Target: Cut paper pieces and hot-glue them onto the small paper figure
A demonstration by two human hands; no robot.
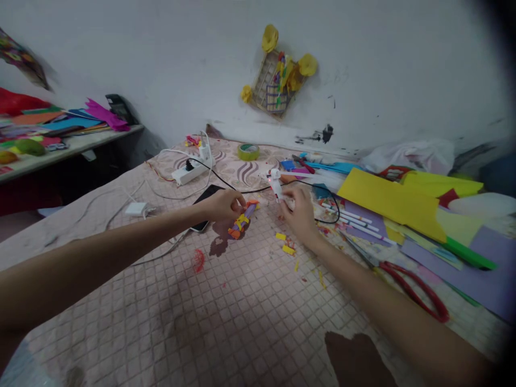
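We find the small paper craft [243, 221] near centre, at the fingertips of our left hand [224, 205]; we cannot tell whether they pinch it. Our right hand [300, 212] is closed on the white glue gun [276, 186], between 1 and 2 o'clock from the craft. Caution: the gun is probably hot, so a slip could burn the left fingers. The black cord [253, 191], looping toward 3 o'clock, could snag and jerk the nozzle; yellow pieces [288, 250] at 4 o'clock could catch drips.
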